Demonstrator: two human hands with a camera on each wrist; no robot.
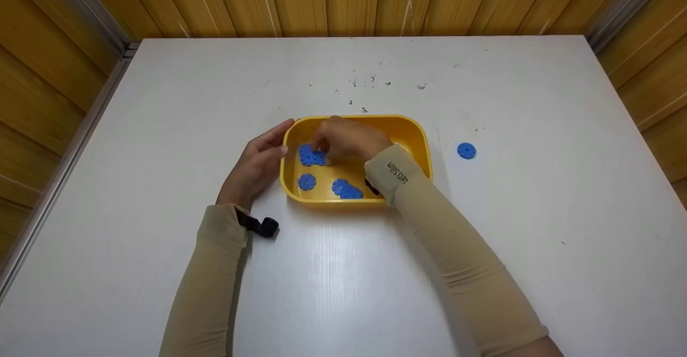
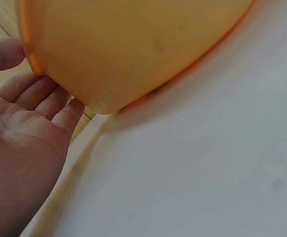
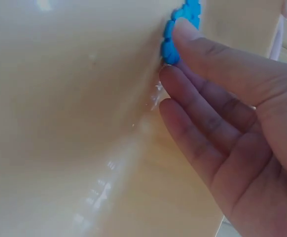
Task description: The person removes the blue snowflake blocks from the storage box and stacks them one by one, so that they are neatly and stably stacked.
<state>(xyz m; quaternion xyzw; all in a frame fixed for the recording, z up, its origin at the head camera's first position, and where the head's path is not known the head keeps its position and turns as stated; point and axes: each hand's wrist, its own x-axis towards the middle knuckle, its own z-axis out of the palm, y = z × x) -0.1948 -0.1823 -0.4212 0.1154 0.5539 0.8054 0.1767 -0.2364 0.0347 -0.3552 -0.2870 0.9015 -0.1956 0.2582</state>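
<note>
A yellow plastic tub (image 1: 354, 203) stands on the white table with several blue notched discs inside. My left hand (image 1: 257, 165) holds the tub's left end, thumb at the rim and fingers against the outer wall, as the left wrist view (image 2: 27, 118) also shows. Inside the tub, my right hand (image 1: 349, 137) reaches to a cluster of blue discs (image 1: 307, 155) at the left. In the right wrist view its thumb presses on a blue disc (image 3: 170, 44), pinching it; the index fingertip is hidden behind. A single blue disc (image 1: 307, 182) and another cluster (image 1: 348, 189) lie nearer the front wall.
One blue disc (image 1: 466, 151) lies on the table (image 1: 536, 212) to the right of the tub. Dark marks (image 1: 370, 83) spot the tabletop behind the tub. Wood-patterned panels (image 1: 349, 2) stand beyond the far edge and along both sides.
</note>
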